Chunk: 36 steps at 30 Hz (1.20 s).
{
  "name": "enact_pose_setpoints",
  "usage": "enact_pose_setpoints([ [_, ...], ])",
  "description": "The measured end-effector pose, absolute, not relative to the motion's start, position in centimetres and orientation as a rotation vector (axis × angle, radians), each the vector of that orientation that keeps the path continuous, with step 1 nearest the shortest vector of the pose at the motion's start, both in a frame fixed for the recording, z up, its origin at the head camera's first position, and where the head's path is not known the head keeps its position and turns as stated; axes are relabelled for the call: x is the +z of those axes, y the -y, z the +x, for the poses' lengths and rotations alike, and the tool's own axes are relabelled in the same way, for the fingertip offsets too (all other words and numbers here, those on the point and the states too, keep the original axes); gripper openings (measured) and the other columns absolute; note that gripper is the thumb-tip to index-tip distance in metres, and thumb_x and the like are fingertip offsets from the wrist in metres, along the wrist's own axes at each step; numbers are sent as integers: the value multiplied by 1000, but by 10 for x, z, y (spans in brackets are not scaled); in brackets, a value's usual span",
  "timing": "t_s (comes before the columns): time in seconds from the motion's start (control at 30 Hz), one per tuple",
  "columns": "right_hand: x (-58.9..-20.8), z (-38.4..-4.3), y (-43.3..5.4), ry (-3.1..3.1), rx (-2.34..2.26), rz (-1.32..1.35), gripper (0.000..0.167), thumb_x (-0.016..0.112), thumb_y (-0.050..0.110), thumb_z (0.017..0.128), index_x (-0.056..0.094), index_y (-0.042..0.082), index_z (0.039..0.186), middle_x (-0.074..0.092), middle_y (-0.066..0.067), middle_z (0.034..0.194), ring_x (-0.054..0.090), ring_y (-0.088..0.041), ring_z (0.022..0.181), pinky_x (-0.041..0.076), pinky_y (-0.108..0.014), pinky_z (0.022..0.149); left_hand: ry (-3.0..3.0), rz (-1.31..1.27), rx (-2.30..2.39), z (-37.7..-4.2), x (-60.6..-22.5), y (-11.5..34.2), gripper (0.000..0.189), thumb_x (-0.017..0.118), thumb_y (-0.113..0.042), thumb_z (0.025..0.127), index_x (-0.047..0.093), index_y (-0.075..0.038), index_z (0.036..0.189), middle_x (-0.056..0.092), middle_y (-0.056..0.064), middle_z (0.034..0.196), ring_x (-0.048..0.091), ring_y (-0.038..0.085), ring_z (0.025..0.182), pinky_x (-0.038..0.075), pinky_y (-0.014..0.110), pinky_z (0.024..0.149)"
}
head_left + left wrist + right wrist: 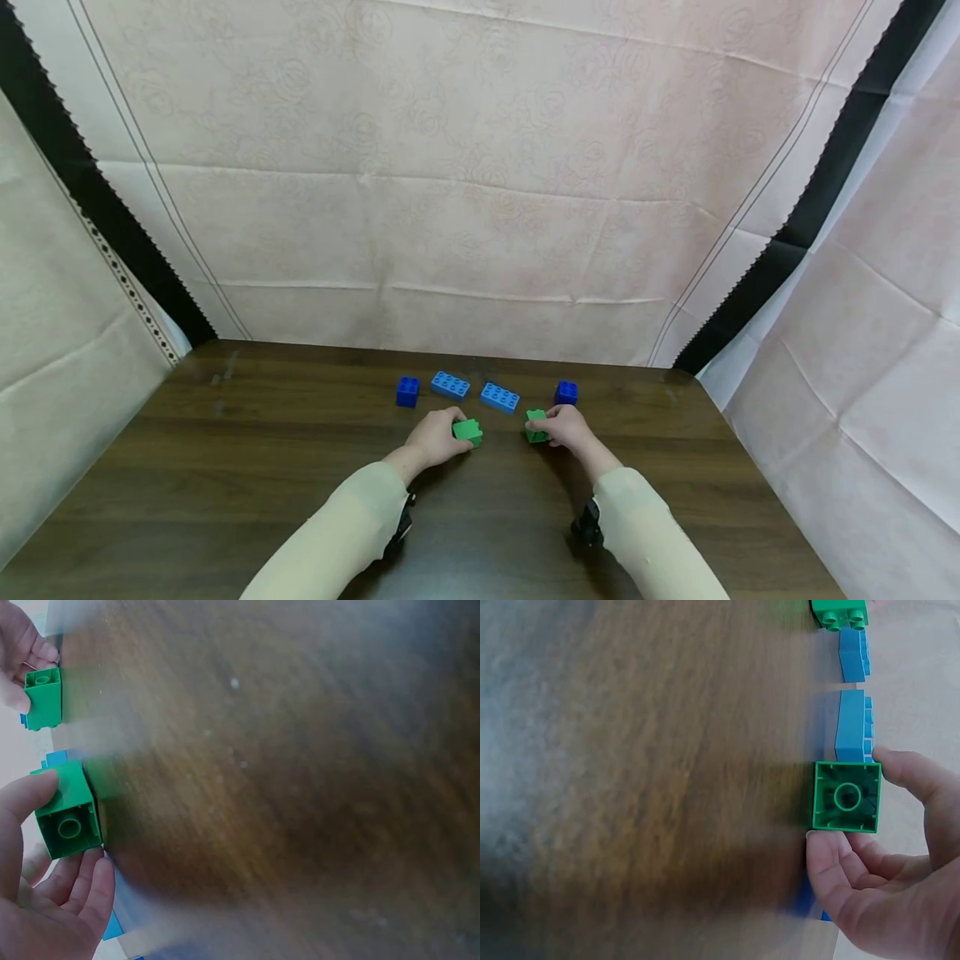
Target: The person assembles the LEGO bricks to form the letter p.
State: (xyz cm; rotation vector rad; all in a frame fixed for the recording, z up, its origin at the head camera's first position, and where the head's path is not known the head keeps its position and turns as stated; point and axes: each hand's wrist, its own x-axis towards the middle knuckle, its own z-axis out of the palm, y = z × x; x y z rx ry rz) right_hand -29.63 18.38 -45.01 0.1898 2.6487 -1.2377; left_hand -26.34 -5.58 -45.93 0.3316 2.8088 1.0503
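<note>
L green 2x2 brick (467,432) is pinched by L hand (433,439), R green 2x2 brick (536,427) by R hand (567,427), both nr light-blue 2x4 bricks (499,397); contact w/ table (300,475) can't be told. Sides should be gripped lightly, studs left clear, edges squared up.

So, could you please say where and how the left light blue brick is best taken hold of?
The left light blue brick is probably best pinched across its long sides, mid-length, from above: it lies flat, studs up, while the left dark blue block and right light blue brick sit near its ends.
</note>
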Motion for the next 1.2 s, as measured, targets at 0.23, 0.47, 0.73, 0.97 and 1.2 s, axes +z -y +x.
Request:
enact_pose_setpoints([
  [0.23, -448, -293, -183, -2661, -1259, 174, 40, 67, 15, 82, 58, -11, 111, 59, -26, 112, 63, -21, 81, 56, -30, 66, -2813, 330, 1060, -263, -459, 56, 34, 73, -21, 80, 59, -6, 107, 66, 9, 103, 61, 19, 89, 52, 38, 80],
  [0.47, -448, -291, -185, -2636, -1302, 179, 42, 64, 14, 84, 56, -12, 115, 57, -28, 117, 64, -26, 89, 57, -33, 71, -2804, 347, 1060, -261, -457, 57, 33, 73, -19, 80, 59, -5, 106, 66, 9, 102, 60, 19, 88, 53, 39, 80],
  [0.73, -449, -292, -188, -2584, -1368, 187, 40, 60, 13, 86, 54, -12, 116, 54, -29, 120, 61, -31, 97, 57, -33, 73, -2765, 408, 1082, -260, -453, 61, 36, 72, -16, 80, 55, -9, 110, 64, 9, 103, 57, 17, 86, 51, 37, 79],
  [0.97, -451, -293, -190, -2561, -1410, 170, 35, 59, 11, 86, 52, -11, 112, 52, -29, 120, 59, -30, 97, 57, -34, 74, -2682, 481, 1139, -257, -453, 65, 35, 73, -12, 76, 51, -8, 102, 60, 10, 101, 55, 17, 83, 52, 34, 76],
  [1.2, -454, -292, -195, -2574, -1409, 135, 33, 60, 8, 84, 53, -10, 111, 56, -24, 112, 59, -24, 91, 55, -32, 73, -2636, 494, 1220, -256, -459, 69, 35, 75, -12, 76, 51, -8, 102, 58, 10, 102, 55, 19, 91, 52, 38, 82],
])
